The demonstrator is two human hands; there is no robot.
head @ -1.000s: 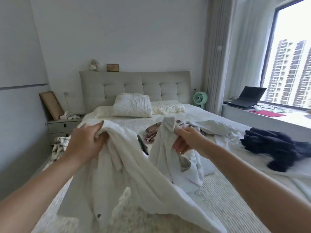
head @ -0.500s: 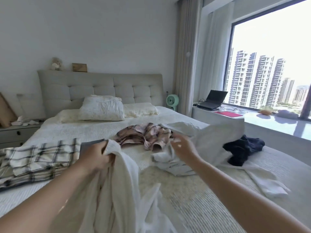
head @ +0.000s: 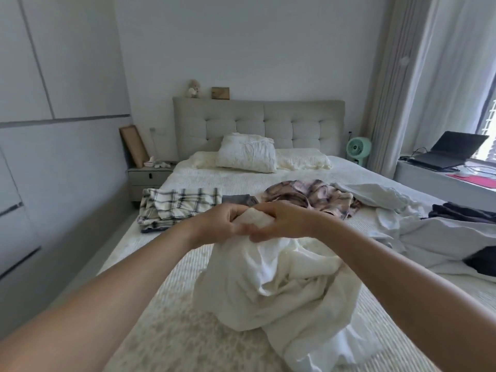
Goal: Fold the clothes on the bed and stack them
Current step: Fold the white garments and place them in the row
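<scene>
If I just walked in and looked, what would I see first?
First you'd see two hands meeting in the middle, the left hand and right hand, both gripping a bunched white garment that hangs down onto the bed. Behind them, a folded plaid garment lies on the left, and a crumpled pink plaid shirt lies mid-bed.

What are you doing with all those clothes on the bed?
Folding them. Both hands, the left hand and the right hand, are pinching the top of a white garment together and holding it up over the bed. A plaid piece already lies folded on the left side. A pink plaid shirt, more white clothes and dark clothes are not folded yet.
</scene>
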